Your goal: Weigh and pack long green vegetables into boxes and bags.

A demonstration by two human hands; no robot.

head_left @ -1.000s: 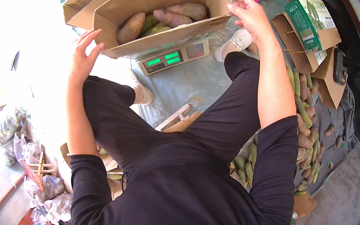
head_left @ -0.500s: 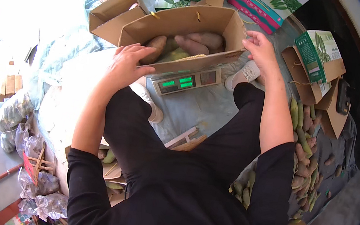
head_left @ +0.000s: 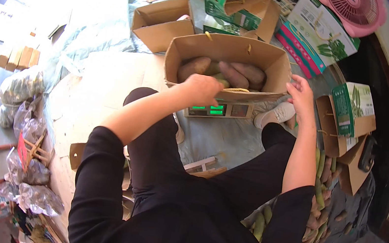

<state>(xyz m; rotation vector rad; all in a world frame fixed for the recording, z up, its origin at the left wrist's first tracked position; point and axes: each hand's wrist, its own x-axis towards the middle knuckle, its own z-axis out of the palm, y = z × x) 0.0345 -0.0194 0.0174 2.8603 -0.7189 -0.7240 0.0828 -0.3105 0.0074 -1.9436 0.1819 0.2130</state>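
My left hand (head_left: pixel 202 89) grips the near rim of the cardboard box (head_left: pixel 272 65) on the scale (head_left: pixel 218 110); my right hand (head_left: pixel 302 93) holds its corner. Sweet potatoes (head_left: pixel 233 72) half fill it, with more piled beside me.

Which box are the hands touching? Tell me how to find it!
Look in front of the person's knees for the scale with glowing green numbers. The open brown cardboard box sits right on it, with the left hand and right hand at its near rim. Unlike the empty boxes around, it holds sweet potatoes.
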